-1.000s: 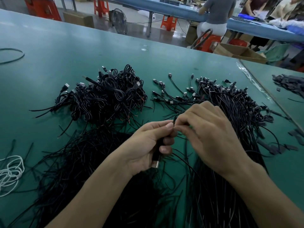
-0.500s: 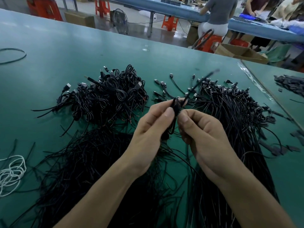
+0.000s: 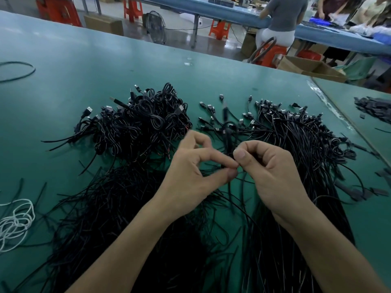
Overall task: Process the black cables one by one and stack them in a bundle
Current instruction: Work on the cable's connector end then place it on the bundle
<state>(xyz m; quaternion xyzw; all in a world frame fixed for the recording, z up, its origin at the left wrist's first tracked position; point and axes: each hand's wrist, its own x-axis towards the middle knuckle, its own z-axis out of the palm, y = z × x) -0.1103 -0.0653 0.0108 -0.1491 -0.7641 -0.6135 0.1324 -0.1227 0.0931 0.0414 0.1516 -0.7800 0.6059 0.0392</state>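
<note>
Black cable (image 3: pixel 227 132), half-coiled, hangs above the desk (image 3: pixel 84 66), pinched by curled fingers (image 3: pixel 215 159) of the left hand (image 3: pixel 190 178) and right hand (image 3: pixel 275 178). Coiled pile (image 3: pixel 143 127) looks finished; the large straight-cable heap (image 3: pixel 309 161) suggests much remains.

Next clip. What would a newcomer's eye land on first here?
First, the two bare hands at centre: the left hand and right hand pinch a thin black cable between them, its upper end blurred. Behind the left hand sits a heap of coiled black cables, and a spread of loose straight black cables runs along the right of the green table.
</note>
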